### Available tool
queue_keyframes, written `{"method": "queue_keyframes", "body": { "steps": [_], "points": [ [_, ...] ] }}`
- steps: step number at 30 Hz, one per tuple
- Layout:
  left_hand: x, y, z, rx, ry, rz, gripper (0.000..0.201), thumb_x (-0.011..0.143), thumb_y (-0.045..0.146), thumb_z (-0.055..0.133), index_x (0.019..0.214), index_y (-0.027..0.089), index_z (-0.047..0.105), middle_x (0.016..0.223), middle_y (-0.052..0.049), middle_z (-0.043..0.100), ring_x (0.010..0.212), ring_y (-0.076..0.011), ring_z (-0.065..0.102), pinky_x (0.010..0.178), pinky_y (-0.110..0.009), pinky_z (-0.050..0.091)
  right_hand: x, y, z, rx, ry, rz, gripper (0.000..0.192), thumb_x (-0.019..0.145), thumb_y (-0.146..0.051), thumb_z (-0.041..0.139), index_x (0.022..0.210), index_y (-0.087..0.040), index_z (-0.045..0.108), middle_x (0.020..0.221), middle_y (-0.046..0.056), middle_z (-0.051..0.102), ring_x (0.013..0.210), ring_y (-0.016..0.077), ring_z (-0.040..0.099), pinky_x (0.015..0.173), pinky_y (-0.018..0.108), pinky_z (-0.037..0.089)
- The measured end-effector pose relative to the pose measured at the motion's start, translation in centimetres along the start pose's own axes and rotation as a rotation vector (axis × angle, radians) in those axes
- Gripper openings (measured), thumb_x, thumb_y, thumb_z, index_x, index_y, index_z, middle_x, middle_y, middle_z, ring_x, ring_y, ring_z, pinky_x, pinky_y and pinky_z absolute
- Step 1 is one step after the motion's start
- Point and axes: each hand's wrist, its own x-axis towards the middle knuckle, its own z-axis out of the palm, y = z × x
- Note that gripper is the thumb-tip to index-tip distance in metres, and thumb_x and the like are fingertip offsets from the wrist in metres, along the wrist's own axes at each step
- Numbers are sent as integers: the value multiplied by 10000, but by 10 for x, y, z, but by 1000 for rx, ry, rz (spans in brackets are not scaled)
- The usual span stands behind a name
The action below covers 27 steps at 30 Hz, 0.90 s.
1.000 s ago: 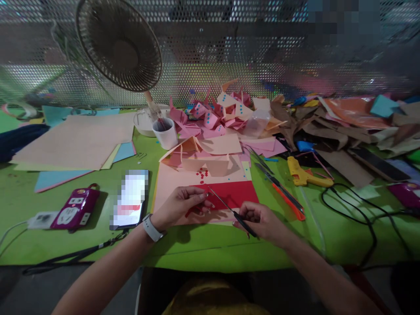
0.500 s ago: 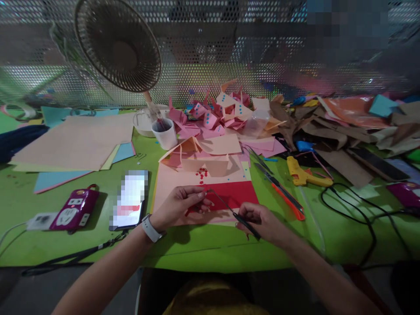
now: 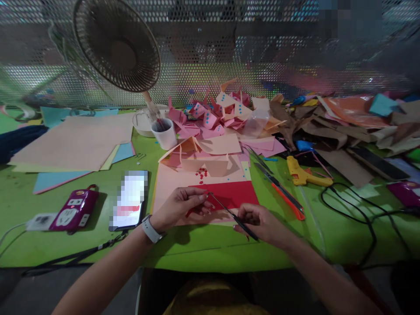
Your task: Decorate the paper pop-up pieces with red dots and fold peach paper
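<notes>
My left hand (image 3: 187,204), with a white watch on the wrist, is closed in a pinch, thumb against forefinger. What lies between those fingertips is too small to make out. My right hand (image 3: 259,222) grips a slim metal tool with a black handle (image 3: 244,227). Its thin tip reaches up to the left fingertips. Beneath both hands lies a red sheet of paper (image 3: 234,192) on a peach sheet (image 3: 170,181). Several tiny red paper pieces (image 3: 202,174) are scattered just beyond, in front of a folded peach paper shape (image 3: 205,162).
A phone (image 3: 129,199) and a purple power bank (image 3: 75,209) lie at left. An orange-handled cutter (image 3: 287,201) and a yellow glue gun (image 3: 303,175) lie at right. Behind stand a white cup (image 3: 165,135), a fan (image 3: 121,52) and a heap of folded pink papers (image 3: 210,118).
The tool's tip has shifted slightly at my left fingertips, and its handle has tilted a little. Both hands have moved only slightly.
</notes>
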Motion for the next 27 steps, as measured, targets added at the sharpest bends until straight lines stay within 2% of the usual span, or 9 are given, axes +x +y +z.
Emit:
{"method": "queue_keyframes", "body": {
  "steps": [14, 20, 27],
  "points": [
    [1, -1, 0, 4, 24, 2, 358, 706, 359, 833, 928, 103, 719, 782, -91, 760, 629, -119, 691, 627, -224, 569, 0, -2, 1, -13, 21, 6, 521, 624, -572, 817, 687, -189, 469, 565, -79, 438, 498, 52, 411, 436, 175, 364],
    [1, -3, -1, -6, 26, -5, 313, 755, 335, 794, 952, 107, 708, 766, -72, 752, 614, -107, 679, 632, -224, 560, 1, 0, 0, 6, 41, 5, 511, 613, -558, 829, 702, -190, 485, 579, -72, 469, 490, 57, 428, 440, 186, 397],
    [0, 1, 1, -45, 28, 2, 365, 696, 357, 837, 924, 100, 714, 763, -86, 756, 603, -108, 676, 620, -213, 550, 2, 1, -1, 40, 33, 1, 507, 625, -562, 820, 710, -193, 483, 584, -69, 486, 492, 59, 443, 445, 189, 416]
  ]
}}
